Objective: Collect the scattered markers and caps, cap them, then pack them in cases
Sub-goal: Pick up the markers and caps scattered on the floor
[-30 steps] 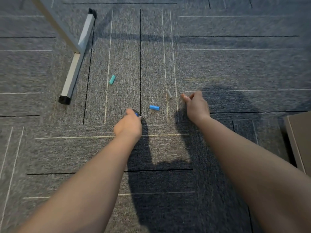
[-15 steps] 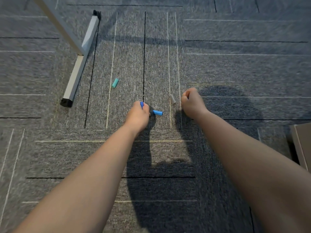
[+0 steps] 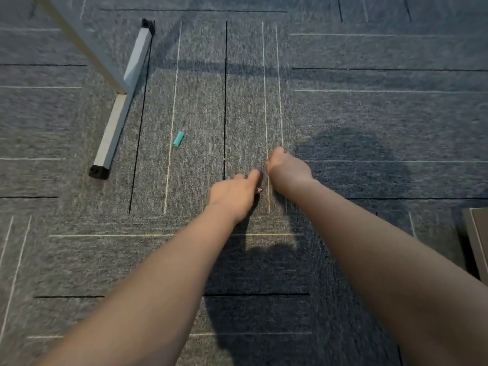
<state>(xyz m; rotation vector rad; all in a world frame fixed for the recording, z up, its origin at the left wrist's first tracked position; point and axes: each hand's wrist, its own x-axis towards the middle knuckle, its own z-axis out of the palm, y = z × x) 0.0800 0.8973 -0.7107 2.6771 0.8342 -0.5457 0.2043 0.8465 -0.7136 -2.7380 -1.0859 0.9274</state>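
- The blue cap and grey cap that lay on the carpet (image 3: pixel 343 114) between my hands half a second ago no longer show; I judge both are picked up.
- My left hand (image 3: pixel 233 192) is curled over that spot, my right hand (image 3: pixel 286 167) clenched; their contents are hidden.
- The teal cap (image 3: pixel 178 138) lies well apart to the left, likely next.

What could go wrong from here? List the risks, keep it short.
1. The teal cap lies alone on the carpet, off to the left of both hands, near the metal table leg. It could be overlooked or get knocked under the leg.
2. The left hand and right hand are curled close together over the floor. What they hold is hidden, so a small piece may slip out unnoticed.
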